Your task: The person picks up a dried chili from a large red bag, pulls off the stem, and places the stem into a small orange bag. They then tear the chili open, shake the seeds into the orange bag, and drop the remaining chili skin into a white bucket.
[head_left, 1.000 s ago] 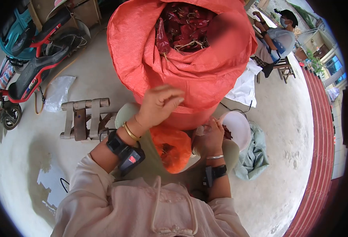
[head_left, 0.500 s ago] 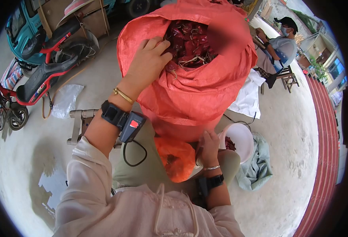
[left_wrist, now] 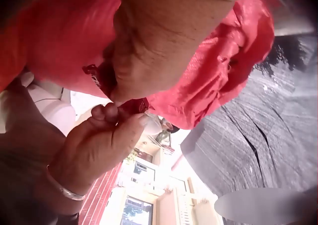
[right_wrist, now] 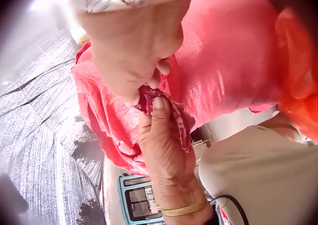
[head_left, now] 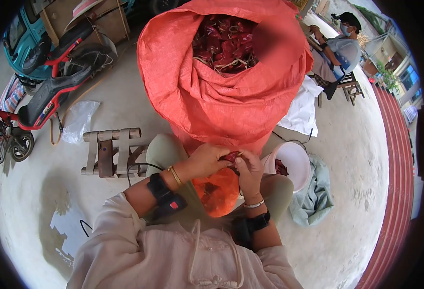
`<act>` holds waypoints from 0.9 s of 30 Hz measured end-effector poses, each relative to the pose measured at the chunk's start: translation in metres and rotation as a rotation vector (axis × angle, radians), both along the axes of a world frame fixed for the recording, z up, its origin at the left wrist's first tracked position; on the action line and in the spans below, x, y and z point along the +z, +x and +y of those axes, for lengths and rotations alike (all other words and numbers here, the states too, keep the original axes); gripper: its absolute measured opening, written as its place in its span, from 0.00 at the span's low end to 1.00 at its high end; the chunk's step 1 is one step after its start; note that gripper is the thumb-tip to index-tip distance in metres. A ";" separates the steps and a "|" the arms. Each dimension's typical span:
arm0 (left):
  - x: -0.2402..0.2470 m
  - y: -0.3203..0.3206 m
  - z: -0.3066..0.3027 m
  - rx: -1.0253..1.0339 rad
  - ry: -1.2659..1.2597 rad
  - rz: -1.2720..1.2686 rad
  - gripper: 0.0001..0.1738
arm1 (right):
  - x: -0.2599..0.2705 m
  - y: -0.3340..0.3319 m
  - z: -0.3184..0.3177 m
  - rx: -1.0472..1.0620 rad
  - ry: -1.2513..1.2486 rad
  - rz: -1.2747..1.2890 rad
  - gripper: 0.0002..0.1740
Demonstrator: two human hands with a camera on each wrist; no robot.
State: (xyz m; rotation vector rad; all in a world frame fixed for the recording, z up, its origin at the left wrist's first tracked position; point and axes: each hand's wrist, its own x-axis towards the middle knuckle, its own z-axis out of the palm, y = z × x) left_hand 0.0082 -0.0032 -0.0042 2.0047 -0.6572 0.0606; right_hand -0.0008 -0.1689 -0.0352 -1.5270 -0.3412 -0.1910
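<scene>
Both hands meet over the lap in front of the red woven sack (head_left: 221,108), which is full of dried red chili peppers (head_left: 224,43). My left hand (head_left: 205,161), with the gold bangle, pinches one dried chili pepper (right_wrist: 182,128) between thumb and fingers. At the pepper's other end, the right hand (head_left: 250,176), with the silver bangle, grips it with thumb and fingertips. The right wrist view shows the pepper stretched along the left hand (right_wrist: 166,153). Below the hands, an orange plastic bag (head_left: 217,195) hangs between the knees.
To the right stands a white bucket (head_left: 298,166) with some red peppers inside, beside a grey-green cloth sack (head_left: 313,202). A wooden folding stool (head_left: 113,151) is on the left, near a red scooter (head_left: 53,86). Another person (head_left: 339,50) sits at the back right.
The left hand reached up to the sack's mouth, then came back down to the right hand. A chili pepper now shows between the two hands.
</scene>
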 end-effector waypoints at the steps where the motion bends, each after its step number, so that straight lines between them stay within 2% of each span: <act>1: -0.001 0.001 0.001 -0.011 0.032 0.152 0.14 | -0.002 0.002 0.000 -0.008 -0.063 -0.038 0.12; 3: -0.001 0.002 0.005 -0.032 0.095 0.457 0.13 | 0.004 0.003 -0.001 -0.040 -0.242 -0.042 0.12; 4: -0.010 0.003 0.006 -0.043 0.055 0.345 0.12 | 0.005 0.003 -0.002 -0.056 -0.332 -0.040 0.12; 6: -0.035 0.007 0.005 -0.062 -0.024 0.118 0.10 | -0.005 0.006 -0.003 0.007 -0.255 -0.002 0.12; 9: -0.053 0.006 -0.001 -0.061 -0.254 0.157 0.08 | -0.019 0.007 0.000 0.029 -0.217 0.064 0.10; 12: -0.056 0.008 0.004 -0.079 -0.190 0.334 0.06 | -0.023 0.008 0.001 0.053 -0.176 0.184 0.09; 16: -0.061 0.009 0.007 -0.078 -0.183 0.389 0.06 | -0.018 0.008 0.000 0.091 -0.201 0.284 0.08; 21: -0.061 0.008 0.008 -0.073 -0.206 0.434 0.06 | -0.021 0.009 0.000 0.134 -0.169 0.294 0.06; 25: -0.063 0.010 0.010 -0.093 -0.114 0.439 0.10 | -0.021 0.008 -0.001 0.130 -0.210 0.253 0.06; 27: -0.062 0.008 0.009 -0.106 -0.093 0.466 0.10 | -0.018 0.008 0.000 0.085 -0.336 0.080 0.05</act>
